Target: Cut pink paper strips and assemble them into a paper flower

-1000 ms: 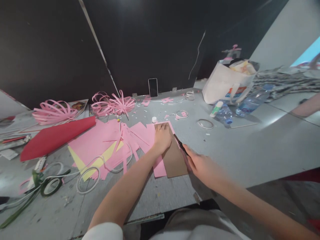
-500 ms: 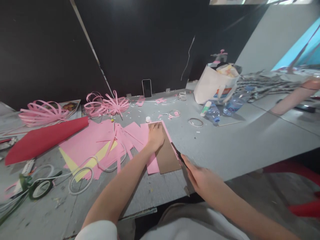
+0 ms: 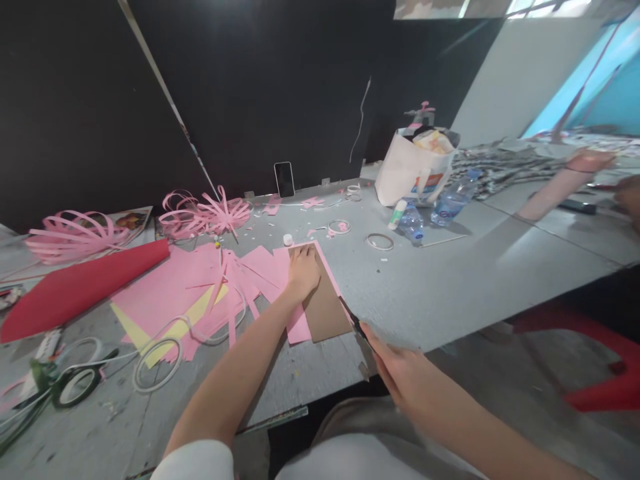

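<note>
My left hand (image 3: 304,272) presses down on the upper part of a brown cardboard piece (image 3: 327,310), fingers stretched out over it. The cardboard lies on a pink paper sheet (image 3: 299,327), which shows along both long sides. In my right hand (image 3: 393,357) is a thin dark cutter knife (image 3: 356,321). Its tip rests at the right edge of the cardboard, near the lower corner, by the narrow pink margin. Left of my hands lie pink sheets and strips (image 3: 230,287) with a yellow sheet (image 3: 187,320) among them.
Red paper (image 3: 85,290), looped pink strips (image 3: 75,233), green tape (image 3: 77,387) and coiled white cord (image 3: 157,365) lie left. A phone (image 3: 285,180) leans on the dark wall. A white bag (image 3: 413,170), bottles (image 3: 455,200) and glue stick (image 3: 397,215) stand back right. Another person's arm (image 3: 555,187) reaches in.
The knife in my right hand has slid toward me along the cardboard's right edge. My left hand stays pressed on the cardboard. The view has turned slightly right.
</note>
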`<state>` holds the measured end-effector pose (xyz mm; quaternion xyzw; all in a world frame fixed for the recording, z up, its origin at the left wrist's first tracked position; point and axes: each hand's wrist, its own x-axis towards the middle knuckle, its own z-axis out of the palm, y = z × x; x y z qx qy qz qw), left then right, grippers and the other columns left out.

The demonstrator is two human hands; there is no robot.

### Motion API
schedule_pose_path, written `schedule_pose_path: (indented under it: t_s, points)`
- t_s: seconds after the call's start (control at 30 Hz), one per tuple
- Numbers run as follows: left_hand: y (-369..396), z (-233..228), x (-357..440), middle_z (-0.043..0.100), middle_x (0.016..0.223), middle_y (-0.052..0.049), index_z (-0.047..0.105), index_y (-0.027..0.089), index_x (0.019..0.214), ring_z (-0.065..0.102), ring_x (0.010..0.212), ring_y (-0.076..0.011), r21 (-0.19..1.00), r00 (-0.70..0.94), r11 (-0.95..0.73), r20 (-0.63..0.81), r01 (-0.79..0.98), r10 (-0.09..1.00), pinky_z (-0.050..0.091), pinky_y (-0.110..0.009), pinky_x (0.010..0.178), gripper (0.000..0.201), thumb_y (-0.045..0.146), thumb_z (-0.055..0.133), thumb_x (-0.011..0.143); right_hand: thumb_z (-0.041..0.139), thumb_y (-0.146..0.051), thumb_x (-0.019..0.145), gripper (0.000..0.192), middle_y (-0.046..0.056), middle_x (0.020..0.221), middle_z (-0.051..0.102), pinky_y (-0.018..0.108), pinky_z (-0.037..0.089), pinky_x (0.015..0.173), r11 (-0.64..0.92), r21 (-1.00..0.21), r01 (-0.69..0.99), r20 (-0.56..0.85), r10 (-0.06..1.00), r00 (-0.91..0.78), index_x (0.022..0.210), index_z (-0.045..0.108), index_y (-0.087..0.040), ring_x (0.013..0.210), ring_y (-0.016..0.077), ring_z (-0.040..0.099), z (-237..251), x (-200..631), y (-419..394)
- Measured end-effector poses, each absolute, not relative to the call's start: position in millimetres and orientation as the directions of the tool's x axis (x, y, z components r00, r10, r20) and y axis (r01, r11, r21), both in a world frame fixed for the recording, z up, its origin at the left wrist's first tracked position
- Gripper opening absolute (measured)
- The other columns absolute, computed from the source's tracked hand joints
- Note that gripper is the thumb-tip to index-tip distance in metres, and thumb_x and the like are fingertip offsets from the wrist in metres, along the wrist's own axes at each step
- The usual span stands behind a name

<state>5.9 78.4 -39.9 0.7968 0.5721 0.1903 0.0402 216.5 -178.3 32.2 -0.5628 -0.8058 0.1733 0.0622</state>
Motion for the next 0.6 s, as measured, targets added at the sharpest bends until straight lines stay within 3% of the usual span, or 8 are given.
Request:
schedule_pose_path:
  t_s: [0.23, 0.37, 0.6]
  points:
    - [78.3, -38.9, 5.9, 0.056, 0.158, -0.022, 0.056, 0.008, 0.148, 0.043, 0.151, -0.0347, 0.288, 0.277, -0.341, 0.243, 0.895, 0.93, 0.037, -0.049, 0.122, 0.055, 0.009, 0.047, 0.094, 0.046, -0.01, 0.093, 0.08, 0.011, 0.092, 0.08, 0.032, 0.054, 0.062, 0.293, -0.421, 0.858, -0.058, 0.936, -0.348, 0.171, 0.038, -0.022, 0.072, 0.0261, 0.076, 31.0, 225.2, -197.8]
    - [78.7, -38.4, 5.3, 0.057, 0.158, -0.021, 0.056, 0.01, 0.148, 0.044, 0.15, -0.0345, 0.285, 0.282, -0.344, 0.236, 0.895, 0.93, 0.037, -0.049, 0.122, 0.056, 0.009, 0.048, 0.093, 0.051, -0.007, 0.087, 0.089, 0.009, 0.086, 0.079, 0.031, 0.054, 0.062, 0.304, -0.428, 0.851, -0.063, 0.929, -0.364, 0.173, 0.035, -0.022, 0.07, 0.0248, 0.075, 29.7, 229.4, -212.2]
    - [79.9, -39.2, 5.8, 0.055, 0.16, -0.021, 0.057, 0.007, 0.147, 0.043, 0.152, -0.0335, 0.29, 0.275, -0.337, 0.236, 0.895, 0.932, 0.037, -0.046, 0.123, 0.054, 0.008, 0.044, 0.095, 0.054, -0.006, 0.083, 0.095, 0.011, 0.094, 0.082, 0.033, 0.055, 0.064, 0.327, -0.405, 0.854, -0.057, 0.923, -0.38, 0.174, 0.034, -0.026, 0.074, 0.0267, 0.076, 31.7, 234.8, -232.4]
